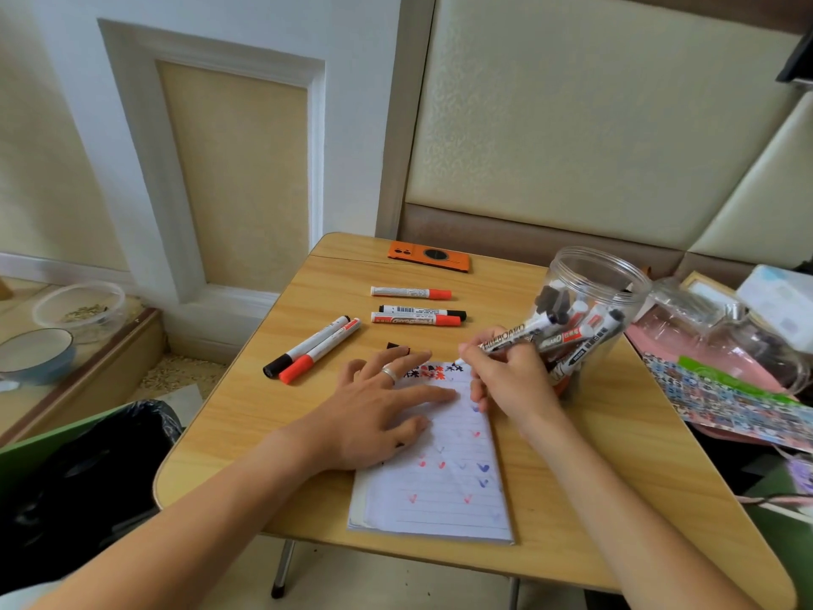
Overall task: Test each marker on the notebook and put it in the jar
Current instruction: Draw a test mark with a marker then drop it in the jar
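I am pinching an uncapped marker point(512, 338) in my right hand point(510, 380), marking the notebook point(444, 490) under my spread left hand point(378, 416); next I'm judging capping, then the jar point(589, 310).

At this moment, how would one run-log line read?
step: testing marker | right hand: holds it, tip at notebook top | left hand: flat on page | loose markers on table: five | jar: partly filled
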Motion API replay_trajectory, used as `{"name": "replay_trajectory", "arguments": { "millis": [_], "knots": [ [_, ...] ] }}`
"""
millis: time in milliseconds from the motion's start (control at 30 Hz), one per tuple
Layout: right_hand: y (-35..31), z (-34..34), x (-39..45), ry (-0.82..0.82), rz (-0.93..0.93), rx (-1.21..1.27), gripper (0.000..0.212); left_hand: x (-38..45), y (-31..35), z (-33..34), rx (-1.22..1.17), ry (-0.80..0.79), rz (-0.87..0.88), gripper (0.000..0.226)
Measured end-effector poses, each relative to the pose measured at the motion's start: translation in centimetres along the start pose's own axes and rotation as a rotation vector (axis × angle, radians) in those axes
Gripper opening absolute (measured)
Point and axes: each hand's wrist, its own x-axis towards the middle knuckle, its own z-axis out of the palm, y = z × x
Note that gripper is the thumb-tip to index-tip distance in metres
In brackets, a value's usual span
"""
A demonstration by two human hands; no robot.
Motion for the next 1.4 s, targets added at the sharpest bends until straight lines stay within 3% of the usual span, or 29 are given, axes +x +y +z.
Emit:
{"name": "replay_trajectory", "arguments": {
  "millis": [100,267,733,1400],
  "knots": [
    [-0.03,0.34,-0.06,0.055,-0.018,-0.150,0.029,-0.02,0.19,0.08,0.030,-0.007,-0.017,0.047],
    [-0.26,0.58,-0.45,0.055,-0.068,-0.241,0.014,0.00,0.49,0.07,0.049,0.005,-0.029,0.044],
    [-0.33,0.67,-0.42,0.061,-0.045,-0.317,0.023,-0.05,0.56,0.13,0.081,0.007,-0.031,0.054],
    [-0.67,0.75,-0.77,0.061,-0.064,-0.330,0.017,-0.04,0.48,0.14,0.078,0.003,-0.026,0.056]
  ]
}}
